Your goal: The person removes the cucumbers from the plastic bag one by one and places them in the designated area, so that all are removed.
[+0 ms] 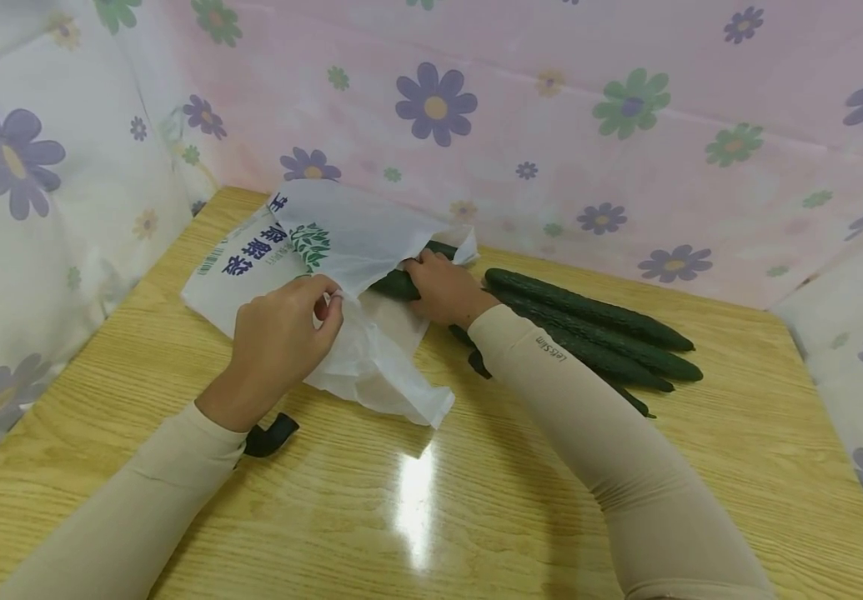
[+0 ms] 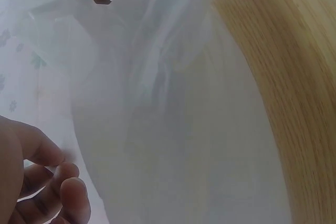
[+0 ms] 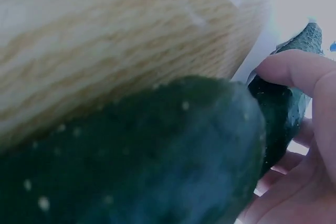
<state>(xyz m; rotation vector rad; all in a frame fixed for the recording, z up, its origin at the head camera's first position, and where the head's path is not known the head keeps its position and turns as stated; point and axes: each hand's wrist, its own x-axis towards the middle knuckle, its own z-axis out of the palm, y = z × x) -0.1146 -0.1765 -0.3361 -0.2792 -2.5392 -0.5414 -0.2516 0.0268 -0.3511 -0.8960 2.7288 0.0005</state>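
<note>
A white plastic bag (image 1: 359,221) with dark printed characters and a green leaf print lies on its side, its mouth facing right. My left hand (image 1: 284,329) pinches the edge of the bag's mouth between thumb and fingertips. At the opening, my right hand (image 1: 442,287) grips a dark green cucumber (image 1: 398,286), one end of which is inside the bag. The right wrist view shows the thumb and fingers round that cucumber (image 3: 275,116). Several more cucumbers (image 1: 589,310) lie side by side to the right, partly under the right forearm.
The wooden table (image 1: 311,517) carries everything. Flowered cloth (image 1: 521,108) hangs behind it and on both sides. Black wrist straps (image 1: 273,435) show under the wrists.
</note>
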